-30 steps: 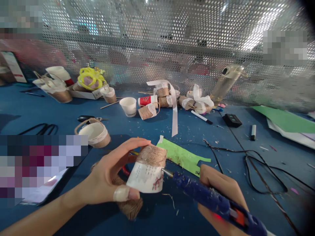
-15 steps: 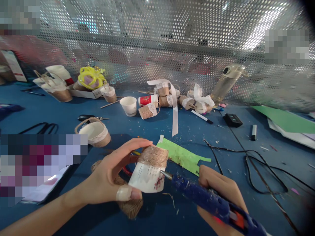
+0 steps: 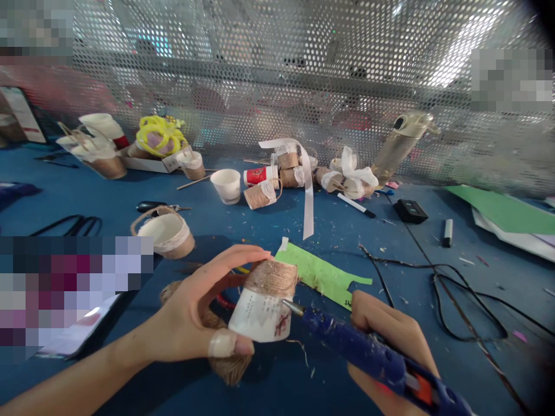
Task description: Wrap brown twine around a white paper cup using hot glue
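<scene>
someone's left hand [image 3: 191,312] pinching an upturned paper cup [image 3: 260,315] over the table [image 3: 264,225], brown twine [image 3: 272,277] around the cup's narrower end, right hand [image 3: 396,338] gripping a blue glue gun [image 3: 347,341], its nozzle [image 3: 293,307] just below the twine

Fine print on the paper cup [image 3: 260,318] is too small for us to read, and the left hand [image 3: 191,312] covers one side of it. We see only part of a twine ball [image 3: 232,367] behind that hand, while a red object [image 3: 224,301] tucked there is too concealed for us to identify. The rear of a blue glue gun [image 3: 355,344] runs out past the bottom edge, its body masking part of the right hand [image 3: 390,320], which in turn covers one end of a green strip [image 3: 318,273]. Another blue item [image 3: 17,189] is cropped at left. Beyond the perforated screen [image 3: 260,81], we make out only blurred shapes.
</scene>
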Motion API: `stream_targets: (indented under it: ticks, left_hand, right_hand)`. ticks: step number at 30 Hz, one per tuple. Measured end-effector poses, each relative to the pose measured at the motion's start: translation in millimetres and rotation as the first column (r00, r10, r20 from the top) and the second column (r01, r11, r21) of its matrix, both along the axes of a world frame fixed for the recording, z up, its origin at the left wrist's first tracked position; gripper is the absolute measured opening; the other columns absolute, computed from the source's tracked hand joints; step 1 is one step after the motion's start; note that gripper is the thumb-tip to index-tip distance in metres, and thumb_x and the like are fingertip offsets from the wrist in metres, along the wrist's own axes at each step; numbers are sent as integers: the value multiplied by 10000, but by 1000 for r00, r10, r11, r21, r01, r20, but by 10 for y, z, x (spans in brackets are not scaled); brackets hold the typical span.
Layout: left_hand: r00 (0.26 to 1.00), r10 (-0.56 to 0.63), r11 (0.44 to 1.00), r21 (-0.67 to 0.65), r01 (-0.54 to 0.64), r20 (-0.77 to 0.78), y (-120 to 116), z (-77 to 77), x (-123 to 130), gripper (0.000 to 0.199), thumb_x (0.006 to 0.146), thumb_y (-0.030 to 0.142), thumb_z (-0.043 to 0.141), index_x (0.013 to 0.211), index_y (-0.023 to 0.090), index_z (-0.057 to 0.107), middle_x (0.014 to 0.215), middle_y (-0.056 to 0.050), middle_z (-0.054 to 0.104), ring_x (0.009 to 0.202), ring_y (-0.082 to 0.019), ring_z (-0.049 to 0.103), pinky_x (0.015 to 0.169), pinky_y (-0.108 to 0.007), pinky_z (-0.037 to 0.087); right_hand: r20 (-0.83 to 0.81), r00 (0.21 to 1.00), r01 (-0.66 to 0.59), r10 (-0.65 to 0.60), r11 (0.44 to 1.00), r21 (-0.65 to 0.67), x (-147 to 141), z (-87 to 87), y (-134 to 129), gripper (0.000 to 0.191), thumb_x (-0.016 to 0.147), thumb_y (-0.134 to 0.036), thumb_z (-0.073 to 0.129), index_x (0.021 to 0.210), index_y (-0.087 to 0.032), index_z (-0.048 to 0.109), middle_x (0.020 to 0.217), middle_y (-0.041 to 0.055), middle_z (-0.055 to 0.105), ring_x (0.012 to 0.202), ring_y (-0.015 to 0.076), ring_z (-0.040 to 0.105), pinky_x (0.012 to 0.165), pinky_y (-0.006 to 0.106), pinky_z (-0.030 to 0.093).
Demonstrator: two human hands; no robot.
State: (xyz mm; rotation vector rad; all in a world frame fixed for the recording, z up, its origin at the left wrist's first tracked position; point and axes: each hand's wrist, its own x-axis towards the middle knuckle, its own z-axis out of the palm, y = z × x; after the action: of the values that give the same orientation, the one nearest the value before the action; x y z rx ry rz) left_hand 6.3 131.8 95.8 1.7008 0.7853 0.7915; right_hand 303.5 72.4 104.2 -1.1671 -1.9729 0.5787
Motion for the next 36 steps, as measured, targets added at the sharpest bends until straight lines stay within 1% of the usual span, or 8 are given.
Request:
stream_targets:
  ticks: [4,8,12,15,18,26,31,36]
  left_hand:
    - [988,10,997,-78,2,157,9,-34,-23,868,695,417,853,1451,311,440,1560,-135,349,1314,-432,511,1026,-538,540]
    - [981,11,999,-53,-1,192,6,-28,-14,862,687,413,862,1441,289,463,1526,-141,393,1332,-426,493,1088,-540,484]
    - [986,26,997,-77,-14,162,-2,-25,-3,862,670,425,867,1429,299,478,1552,-132,353,1332,-447,479,1051,-550,516]
    - [991,21,997,-75,-12,129,-2,-24,-8,873,664,416,869,1432,310,470,1567,-122,332,1332,-444,476,1044,-540,525]
    - [996,4,999,-52,1,88,6,-11,-15,876,667,407,866,1438,332,457,1572,-109,327,1324,-434,489,1037,-523,535]
    - [999,-5,1000,0,5,34,3,21,-1,856,688,402,852,1442,349,452,1583,-96,315,1352,-417,481,1035,-480,541]
    - [999,-17,999,32,19,-37,8,45,1,866,676,366,864,1439,353,455,1564,-101,342,1398,-429,422,1076,-501,501]
    - [995,-26,996,83,34,-92,18,72,15,874,659,333,879,1427,377,464,1520,-85,409,1398,-412,419,1129,-548,431]
  right_hand:
    - [-12,1000,0,-1,999,-39,24,-15,5,245,874,-148,476,730,-232,296,683,-40,359,557,105,362,501,236,275]
    - [-6,1000,-2,2,999,-45,40,-20,-6,245,864,-147,473,725,-231,290,678,-40,354,553,107,357,501,240,275]
    - [13,1000,-20,22,996,-81,50,-4,-18,242,852,-152,499,728,-231,307,689,-39,381,559,105,376,504,236,288]
    - [10,1000,-27,27,997,-69,42,-5,-13,234,866,-152,478,731,-230,304,685,-40,374,551,104,363,501,235,281]
    - [-4,1000,-16,16,999,-40,25,-16,-9,236,882,-147,450,731,-229,289,681,-42,359,545,102,354,502,234,273]
    - [16,1000,-25,25,998,-51,25,-30,-20,228,883,-151,477,736,-231,322,688,-37,386,564,110,373,514,239,283]
    - [11,999,-38,38,997,-64,21,-49,-17,221,902,-179,464,739,-230,324,689,-34,394,573,112,377,517,239,289]
    - [10,999,-35,36,997,-71,31,-53,-48,234,900,-170,473,733,-228,320,690,-35,392,569,109,372,512,239,288]
